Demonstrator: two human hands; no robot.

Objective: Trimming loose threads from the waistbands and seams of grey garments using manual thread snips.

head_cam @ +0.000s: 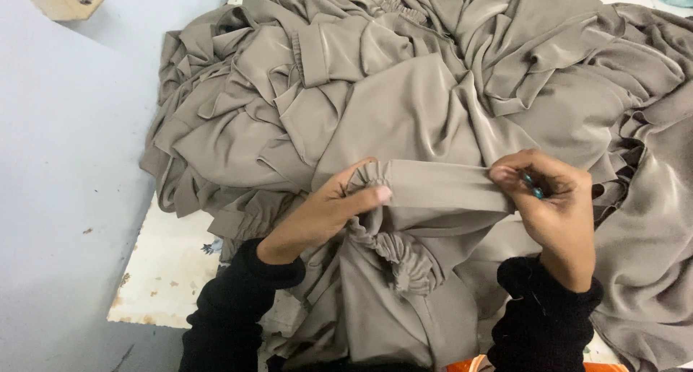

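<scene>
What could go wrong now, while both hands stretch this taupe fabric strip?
1. The right hand holds a small blue-tipped tool against the fabric strip; it might snag the cloth or prick a finger.
2. The left hand pinches only the gathered cuff, so that grip may slip under tension.
3. The loose fabric pile overhangs the mat and could slide off.

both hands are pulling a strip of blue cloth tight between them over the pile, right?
Not quite: the cloth is taupe grey, not blue, as the head view shows. The rest holds: the left hand pinches its gathered end and the right hand grips the other, stretched tight over the pile of the same fabric.
</scene>
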